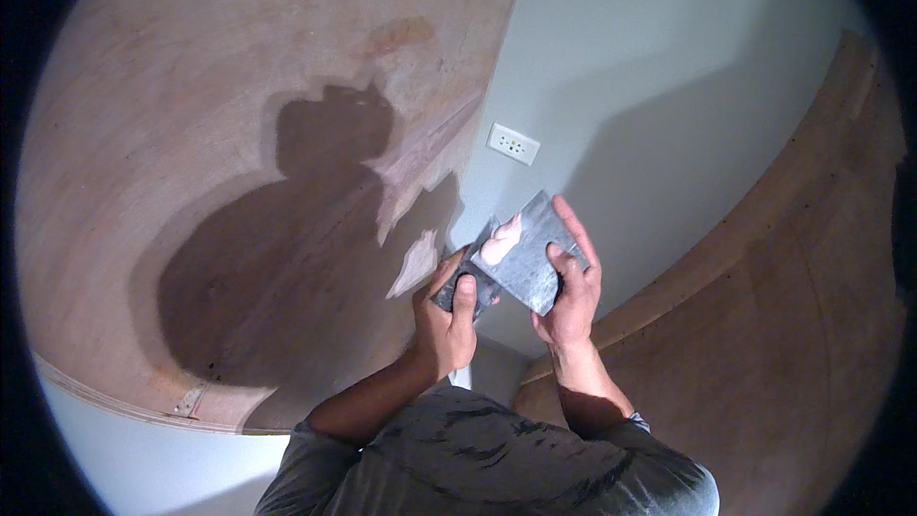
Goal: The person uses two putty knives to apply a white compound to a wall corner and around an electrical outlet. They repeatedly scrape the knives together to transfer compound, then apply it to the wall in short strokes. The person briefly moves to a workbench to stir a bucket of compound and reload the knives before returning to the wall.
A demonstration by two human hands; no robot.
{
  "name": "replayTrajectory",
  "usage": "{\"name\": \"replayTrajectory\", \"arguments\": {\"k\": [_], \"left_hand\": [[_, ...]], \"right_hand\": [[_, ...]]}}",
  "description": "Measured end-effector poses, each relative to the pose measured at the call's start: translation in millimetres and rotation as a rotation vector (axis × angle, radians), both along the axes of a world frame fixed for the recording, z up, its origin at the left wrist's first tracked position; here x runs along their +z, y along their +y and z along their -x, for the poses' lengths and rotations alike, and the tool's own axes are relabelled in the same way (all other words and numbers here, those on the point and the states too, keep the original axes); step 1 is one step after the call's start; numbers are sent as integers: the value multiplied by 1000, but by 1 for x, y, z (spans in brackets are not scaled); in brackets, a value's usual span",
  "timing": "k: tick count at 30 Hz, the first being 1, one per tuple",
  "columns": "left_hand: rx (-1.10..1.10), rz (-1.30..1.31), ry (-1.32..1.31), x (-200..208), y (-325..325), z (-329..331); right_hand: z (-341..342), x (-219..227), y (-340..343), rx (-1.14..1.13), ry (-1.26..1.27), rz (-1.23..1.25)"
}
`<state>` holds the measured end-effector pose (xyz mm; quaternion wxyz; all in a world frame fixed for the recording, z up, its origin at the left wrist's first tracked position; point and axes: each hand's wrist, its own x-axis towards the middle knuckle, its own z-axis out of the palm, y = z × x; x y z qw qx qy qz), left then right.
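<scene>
Holding a grey plate (527, 253) with pale filler, the right hand (570, 301) fingers clamp its 5 o'clock edge; the left hand (447, 320) grips a scraper (465, 285). Filler may drop if tilted.

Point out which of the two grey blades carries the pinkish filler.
The broad grey blade in the right hand carries the pinkish filler; the narrower one in the left hand shows none.

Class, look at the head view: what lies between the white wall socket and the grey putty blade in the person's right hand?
Only bare pale wall lies between the wall socket and the putty blade held by the right hand; the head view shows it.
</scene>
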<state>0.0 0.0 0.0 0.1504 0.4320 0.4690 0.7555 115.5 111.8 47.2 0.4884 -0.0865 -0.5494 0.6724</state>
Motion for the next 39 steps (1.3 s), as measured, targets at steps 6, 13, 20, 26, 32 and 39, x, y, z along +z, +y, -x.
{"name": "replayTrajectory", "arguments": {"k": [6,13,20,26,32,39], "left_hand": [[-210,-4,-684,11,-10,10],[-549,-28,-926,22,-18,14],[-504,33,-918,22,-26,17],[-484,31,-912,31,-45,22],[-427,205,-763,29,-38,33],[-655,267,-761,-27,-32,45]], "right_hand": [[0,28,-4,-170,106,-201],[-20,28,19,21,-181,-1469],[-12,30,37,-15,-291,-1499],[-23,-1,54,-158,-677,-1368],[-28,27,58,-69,-388,-1222],[-22,45,47,217,-455,-1627]]}}
